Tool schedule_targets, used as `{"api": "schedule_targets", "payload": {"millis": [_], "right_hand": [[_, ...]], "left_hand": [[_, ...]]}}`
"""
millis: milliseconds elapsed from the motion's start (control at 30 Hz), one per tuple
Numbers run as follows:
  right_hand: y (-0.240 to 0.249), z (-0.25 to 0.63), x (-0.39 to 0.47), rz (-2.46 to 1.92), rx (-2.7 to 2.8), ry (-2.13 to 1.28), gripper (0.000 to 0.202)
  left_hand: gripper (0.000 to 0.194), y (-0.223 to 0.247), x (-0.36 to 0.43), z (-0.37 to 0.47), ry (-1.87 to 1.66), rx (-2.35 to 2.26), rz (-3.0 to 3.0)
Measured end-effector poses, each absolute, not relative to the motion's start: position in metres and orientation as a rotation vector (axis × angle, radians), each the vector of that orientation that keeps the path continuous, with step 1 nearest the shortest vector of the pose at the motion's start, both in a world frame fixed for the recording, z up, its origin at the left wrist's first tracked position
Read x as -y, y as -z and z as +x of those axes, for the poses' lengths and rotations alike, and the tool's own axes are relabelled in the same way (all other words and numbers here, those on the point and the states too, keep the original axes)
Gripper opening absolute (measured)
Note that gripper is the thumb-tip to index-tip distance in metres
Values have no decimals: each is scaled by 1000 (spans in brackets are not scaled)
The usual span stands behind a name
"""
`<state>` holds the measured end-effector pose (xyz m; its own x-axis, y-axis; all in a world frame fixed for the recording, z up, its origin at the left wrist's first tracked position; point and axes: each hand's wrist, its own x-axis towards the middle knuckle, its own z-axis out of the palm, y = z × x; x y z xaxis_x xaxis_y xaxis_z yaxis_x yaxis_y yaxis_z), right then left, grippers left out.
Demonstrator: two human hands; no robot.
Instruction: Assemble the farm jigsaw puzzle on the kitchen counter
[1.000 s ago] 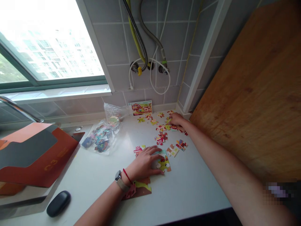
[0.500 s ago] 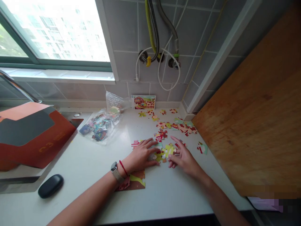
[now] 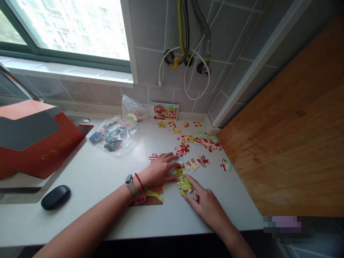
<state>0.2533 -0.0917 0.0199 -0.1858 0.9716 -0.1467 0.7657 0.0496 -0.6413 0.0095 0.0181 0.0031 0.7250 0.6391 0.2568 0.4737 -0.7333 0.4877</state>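
Note:
My left hand (image 3: 158, 170) lies flat, fingers spread, over joined puzzle pieces; its fingertips touch a yellow-green section (image 3: 179, 171). Directly below that section lies a yellow-green puzzle piece (image 3: 185, 185) with white marks. The index finger and thumb of my right hand (image 3: 206, 206) hold this piece by its right side, low on the counter. Whether the two parts are locked together I cannot tell. Under my left wrist is a brown and green assembled part (image 3: 154, 196), partly hidden. A red barn-door piece (image 3: 153, 156) shows beyond my left hand.
Loose pieces (image 3: 197, 163) and a joined strip (image 3: 209, 143) lie to the right and back. A picture card (image 3: 165, 111) leans on the wall. Bagged pieces (image 3: 113, 134), an orange box (image 3: 61, 139) and a black case (image 3: 56, 197) are left; a wooden board (image 3: 290, 136) stands right.
My right hand has brought the yellow-green piece down and left, from above the counter to below the section by my left hand. The pieces it covered now show. The view has shifted slightly.

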Motion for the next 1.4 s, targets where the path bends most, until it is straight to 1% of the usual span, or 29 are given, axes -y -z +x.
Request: {"api": "schedule_targets", "payload": {"millis": [100, 133, 233, 400, 600, 733, 900, 1100, 1167, 1300, 1400], "right_hand": [[-11, 261, 93, -1678, 2036, -663, 36], [-8, 262, 94, -1634, 2051, -606, 30], [-4, 262, 96, -1547, 2093, -495, 28], [-2, 255, 94, -1431, 2096, -314, 20], [4, 252, 92, -1371, 2149, -315, 26], [3, 249, 93, -1358, 2143, -288, 26], [-2, 248, 93, -1374, 2166, -258, 32], [1, 249, 91, -1335, 2188, -197, 31], [2, 249, 91, -1332, 2190, -188, 29], [2, 249, 92, -1342, 2190, -196, 28], [1, 249, 93, -1347, 2190, -199, 27]], "left_hand": [[47, -1, -19, 8, -605, -846, 2526], [46, 0, -19, 8, -605, -844, 2525], [46, 3, -20, 7, -610, -839, 2523], [37, 1, -20, 7, -561, -863, 2580], [36, -5, -19, 8, -484, -884, 2620], [36, -4, -19, 8, -501, -882, 2611], [35, -3, -19, 8, -515, -887, 2620], [36, -3, -18, 8, -512, -887, 2629], [41, -3, -18, 8, -509, -885, 2620], [65, -2, -19, 8, -504, -867, 2596], [70, -1, -20, 8, -491, -871, 2598]]}}
